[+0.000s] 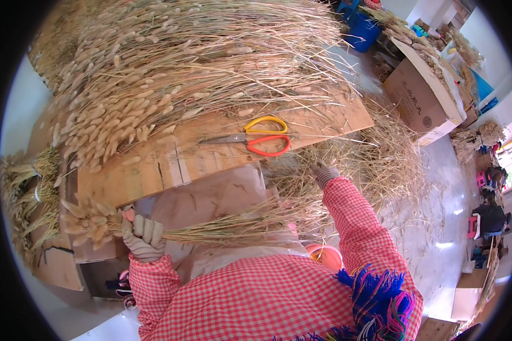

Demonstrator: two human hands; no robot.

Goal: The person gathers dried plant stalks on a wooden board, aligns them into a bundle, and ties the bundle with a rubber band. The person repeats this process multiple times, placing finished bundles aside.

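Note:
My left hand, in a striped knit glove with pinkish fingertips showing, is closed around a bundle of bunny-tail grass. Its fluffy heads point left, and the long stems trail right across my lap. Out to the right, my gloved right hand is over the loose straw; how its fingers are set is hard to make out. Between the hands and the large heap of bunny-tail grass lie scissors with one yellow and one red handle. They rest on a wooden board, blades pointing left.
Tied grass bundles stand at the left. A pink bucket is close by my right side. Farther right are a cardboard box, a blue bin and a seated person. Straw litters the floor.

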